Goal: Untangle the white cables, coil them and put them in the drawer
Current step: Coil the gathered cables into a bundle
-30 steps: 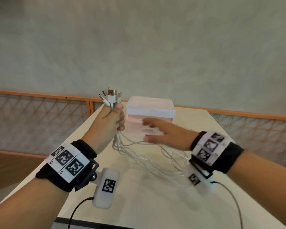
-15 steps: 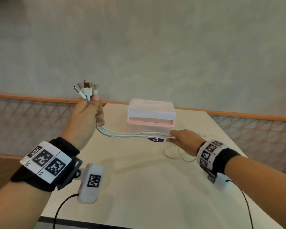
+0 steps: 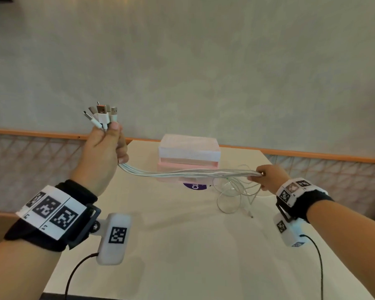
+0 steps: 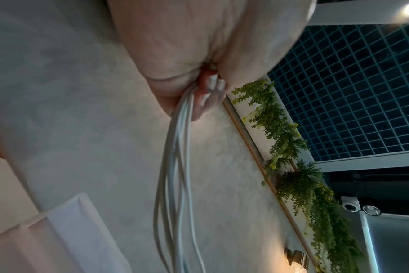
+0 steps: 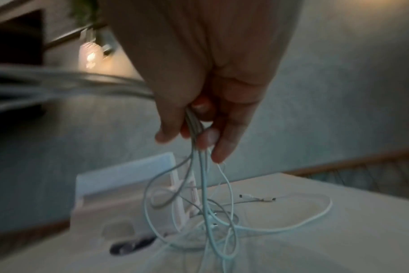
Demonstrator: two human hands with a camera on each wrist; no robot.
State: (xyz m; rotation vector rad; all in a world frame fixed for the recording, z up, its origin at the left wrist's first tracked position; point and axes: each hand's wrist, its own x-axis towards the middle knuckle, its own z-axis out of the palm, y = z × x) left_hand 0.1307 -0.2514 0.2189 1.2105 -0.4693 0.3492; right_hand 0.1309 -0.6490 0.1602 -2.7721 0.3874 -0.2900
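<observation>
**Cable bundle pulled wider**

The hands have drawn further apart. Left hand [image 3: 104, 152] clamps white cables [image 3: 182, 173] below their plugs; right hand [image 3: 268, 177] pinches them right of the drawer box [image 3: 188, 152]. Loose loops trail onto the table [image 3: 182, 245].

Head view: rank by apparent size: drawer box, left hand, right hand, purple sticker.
1. Left hand, though nearness to the camera inflates it
2. Drawer box, about alike
3. Right hand
4. Purple sticker, partly hidden

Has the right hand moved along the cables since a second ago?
Yes. The right hand has slid right along the white cables, from before the drawer box to past its right edge.
</observation>
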